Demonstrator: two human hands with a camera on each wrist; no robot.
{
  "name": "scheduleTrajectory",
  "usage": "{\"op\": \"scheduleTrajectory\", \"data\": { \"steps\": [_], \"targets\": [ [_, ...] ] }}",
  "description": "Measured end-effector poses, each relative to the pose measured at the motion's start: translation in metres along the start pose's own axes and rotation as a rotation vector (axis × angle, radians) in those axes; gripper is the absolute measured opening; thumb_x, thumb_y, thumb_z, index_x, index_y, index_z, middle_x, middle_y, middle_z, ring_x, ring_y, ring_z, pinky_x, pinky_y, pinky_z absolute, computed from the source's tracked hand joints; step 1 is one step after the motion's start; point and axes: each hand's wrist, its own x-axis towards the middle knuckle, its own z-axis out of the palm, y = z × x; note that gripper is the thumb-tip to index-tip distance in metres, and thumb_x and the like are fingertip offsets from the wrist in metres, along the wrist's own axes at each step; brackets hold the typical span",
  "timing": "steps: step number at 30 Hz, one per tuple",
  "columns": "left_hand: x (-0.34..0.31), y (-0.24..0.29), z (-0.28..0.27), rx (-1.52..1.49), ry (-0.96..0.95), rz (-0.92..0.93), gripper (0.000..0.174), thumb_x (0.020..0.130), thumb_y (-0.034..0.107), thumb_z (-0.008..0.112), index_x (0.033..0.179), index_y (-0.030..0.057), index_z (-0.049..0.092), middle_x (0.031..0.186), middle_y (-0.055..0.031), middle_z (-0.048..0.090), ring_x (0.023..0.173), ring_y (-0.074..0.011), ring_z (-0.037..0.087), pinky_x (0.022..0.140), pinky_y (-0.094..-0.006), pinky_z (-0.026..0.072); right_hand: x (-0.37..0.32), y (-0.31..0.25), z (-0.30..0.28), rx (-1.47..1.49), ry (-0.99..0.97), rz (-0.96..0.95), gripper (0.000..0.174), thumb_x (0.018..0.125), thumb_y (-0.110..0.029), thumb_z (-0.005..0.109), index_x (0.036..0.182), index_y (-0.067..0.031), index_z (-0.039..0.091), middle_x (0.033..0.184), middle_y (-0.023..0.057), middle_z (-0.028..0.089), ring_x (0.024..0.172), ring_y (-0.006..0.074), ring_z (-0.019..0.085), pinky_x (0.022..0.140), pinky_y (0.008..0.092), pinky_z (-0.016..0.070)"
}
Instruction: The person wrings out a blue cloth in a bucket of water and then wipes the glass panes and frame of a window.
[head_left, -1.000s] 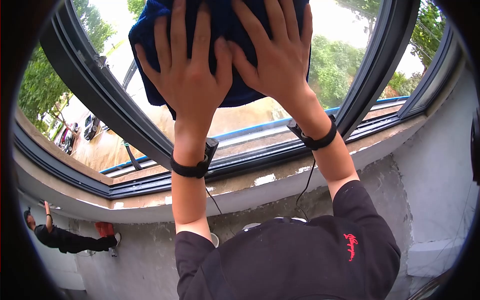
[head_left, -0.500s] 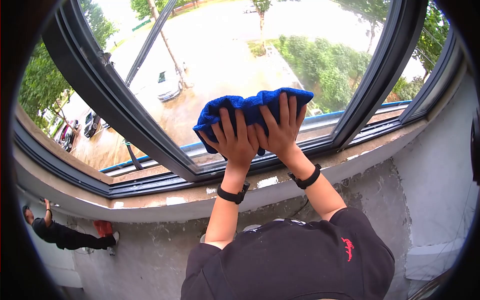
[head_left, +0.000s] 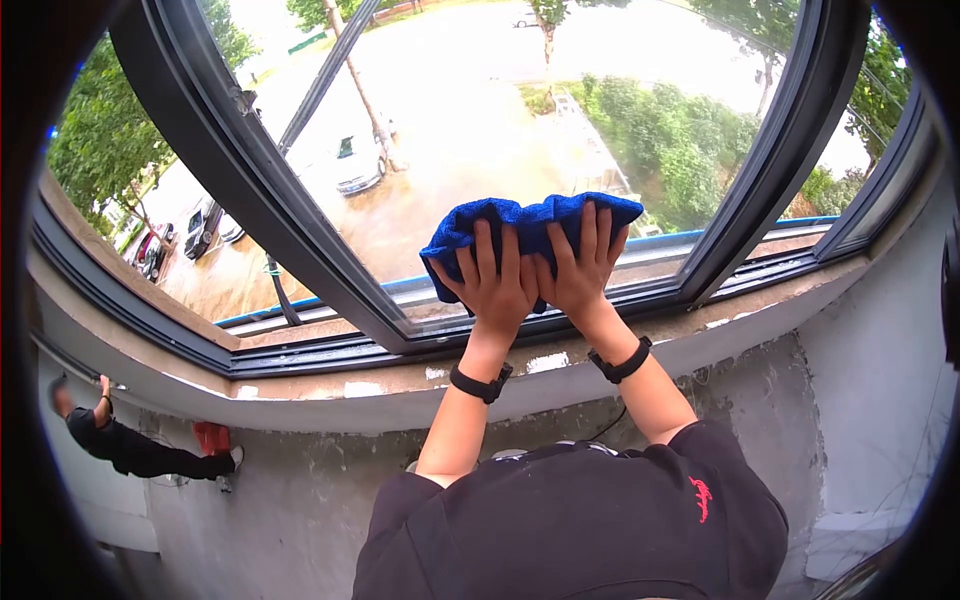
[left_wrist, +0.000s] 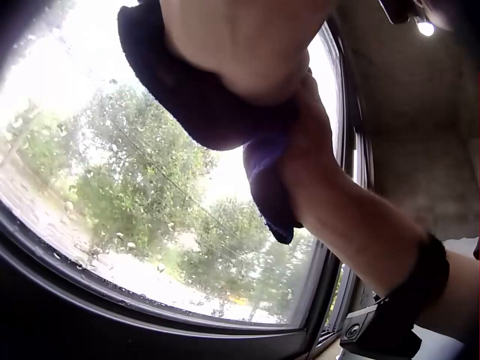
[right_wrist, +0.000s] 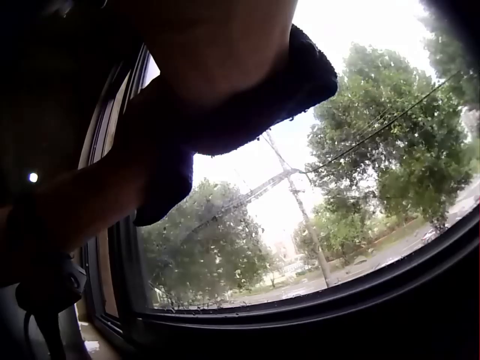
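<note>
A crumpled blue cloth (head_left: 520, 214) lies against the lower part of the window pane (head_left: 450, 130). My left hand (head_left: 498, 285) presses on its left half with fingers spread and straight. Beside it, my right hand (head_left: 580, 270) presses the right half the same way, the two thumbs close together. From the left wrist view, the cloth (left_wrist: 195, 112) looks dark and hangs in a fold below the hands. In the right wrist view the cloth (right_wrist: 300, 82) sticks out past the palm, and water drops dot the glass.
Dark window frame bars (head_left: 270, 190) border the pane on both sides. Below runs a sill (head_left: 400, 378) with white patches. Another person (head_left: 130, 440) stands at the far left by a red object (head_left: 210, 437). Parked cars and trees show outside.
Both hands and the cloth have come down the pane from high up to near its bottom edge. Over the last half second they have hardly moved against the glass, while the head view has shifted slightly.
</note>
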Motion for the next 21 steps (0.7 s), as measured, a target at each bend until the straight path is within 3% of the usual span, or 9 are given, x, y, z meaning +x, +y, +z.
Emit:
{"op": "scheduleTrajectory", "data": {
  "steps": [20,21],
  "targets": [
    [-0.014,0.001,0.005,0.010,0.000,-0.002,0.043,0.094,0.030,0.051,0.130,0.0129,0.067,0.155,-0.0140,0.043,0.149,-0.0370,0.025,0.115,-0.0730,0.0136,-0.012,0.003,0.002,-0.003,-0.003,0.003,0.043,0.092,-0.044,0.061,0.128,-0.0216,0.065,0.152,0.0236,0.044,0.142,0.0438,0.037,0.119,0.0629,0.0058],
    [-0.015,0.001,0.005,0.006,-0.002,-0.001,0.043,0.094,0.030,0.051,0.129,0.0130,0.067,0.155,-0.0139,0.044,0.149,-0.0372,0.025,0.115,-0.0729,0.0136,-0.012,0.004,0.001,-0.006,-0.011,-0.031,0.045,0.093,-0.041,0.060,0.130,-0.0172,0.063,0.152,0.0283,0.041,0.144,0.0477,0.032,0.119,0.0640,0.0042]
  ]
}}
